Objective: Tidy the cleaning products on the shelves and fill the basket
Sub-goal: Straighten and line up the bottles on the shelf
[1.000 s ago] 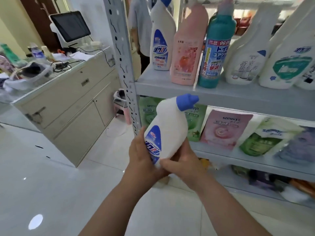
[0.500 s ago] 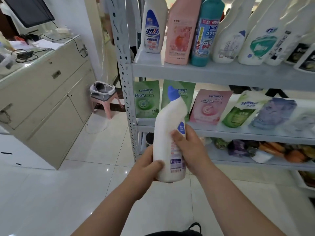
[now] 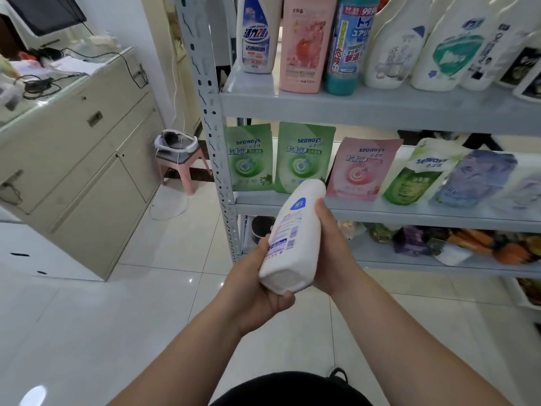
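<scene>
The white plastic cleaner bottle (image 3: 292, 238), with a blue-and-white printed label, is held in the air in front of a grey metal shelf unit (image 3: 380, 108), level with its middle and lowest boards. A perforated grey upright post (image 3: 209, 127) stands just left of it. From this view the bottle's far end covers the front lip of the middle board and the lower corner of one pouch.

On the upper board stand one white bottle with a blue label (image 3: 256, 33), one pink bottle (image 3: 306, 45), one teal bottle (image 3: 348, 45) and at least three white spray bottles (image 3: 395, 51); others are cut off at the right edge. On the middle board lean two green pouches (image 3: 248, 159), one pink pouch (image 3: 363, 168), one white-and-green pouch (image 3: 415, 174) and one lilac pouch (image 3: 474, 177); further right is too blurred to count. The lowest board holds a blurred jumble of packets (image 3: 468, 244). To the left are a cream cabinet (image 3: 82, 171) and one pink plastic stool (image 3: 183, 168) on white floor tiles.

The one bottle in hand lies tilted. Its long axis runs from the base, which faces the camera low and left, up and away toward the pouches. Its cap is out of sight. The left hand (image 3: 254, 291) cups the base from below, fingers curled round it. The right hand (image 3: 332, 259) wraps the right flank, thumb laid along the side.
</scene>
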{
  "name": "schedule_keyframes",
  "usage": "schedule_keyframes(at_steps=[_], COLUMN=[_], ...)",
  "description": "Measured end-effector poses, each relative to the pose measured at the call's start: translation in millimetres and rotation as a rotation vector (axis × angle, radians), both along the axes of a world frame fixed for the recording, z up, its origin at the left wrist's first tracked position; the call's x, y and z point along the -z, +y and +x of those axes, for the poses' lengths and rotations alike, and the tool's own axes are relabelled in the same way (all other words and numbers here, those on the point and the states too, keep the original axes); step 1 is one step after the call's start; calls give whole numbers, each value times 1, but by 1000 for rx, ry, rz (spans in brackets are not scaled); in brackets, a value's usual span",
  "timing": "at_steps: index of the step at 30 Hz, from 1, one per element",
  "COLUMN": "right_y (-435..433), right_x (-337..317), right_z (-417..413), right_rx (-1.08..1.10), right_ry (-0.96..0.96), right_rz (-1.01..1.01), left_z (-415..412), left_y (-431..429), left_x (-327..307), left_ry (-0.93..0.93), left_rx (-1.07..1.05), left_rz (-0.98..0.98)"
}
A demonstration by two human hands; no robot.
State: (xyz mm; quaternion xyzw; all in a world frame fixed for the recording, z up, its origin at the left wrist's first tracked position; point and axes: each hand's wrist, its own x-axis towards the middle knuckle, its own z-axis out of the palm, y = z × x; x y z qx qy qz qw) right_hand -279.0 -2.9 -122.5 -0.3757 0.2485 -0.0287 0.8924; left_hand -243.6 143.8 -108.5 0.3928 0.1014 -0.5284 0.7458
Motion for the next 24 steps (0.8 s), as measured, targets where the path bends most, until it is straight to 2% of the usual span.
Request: schedule_keyframes(at_steps=[2, 4, 7, 9, 10, 11, 15, 18, 21, 24], right_y=[-6, -12, -19, -26, -30, -36, -57, -70, -83, -90], right_x=[7, 9, 7, 9, 9, 9, 9, 8, 9, 3], right_z=[3, 7, 9, 8, 8, 8, 7, 5, 6, 5], right_rx=[15, 100, 200, 203, 201, 194, 103, 63, 24, -47], right_ry=[-24, -18, 13, 13, 5, -7, -80, -56, -54, -67], right_rz=[-40, -123, -337, -411, -416, -406, -396, -519, -535, -568], left_z=[3, 5, 5, 8, 10, 11, 9, 2, 0, 7], left_y=[-1, -3, -11, -19, -25, -30, -51, -65, -77, -81], left_x=[7, 12, 15, 18, 17, 16, 17, 22, 25, 26], left_ry=[-62, -214, -566, -823, -863, -811, -296, -120, -166, -432], left_rx=[56, 96, 143, 169, 133, 66, -128, -156, -122, -61], left_rz=[49, 128, 161, 216, 251, 258, 98, 87, 83, 142])
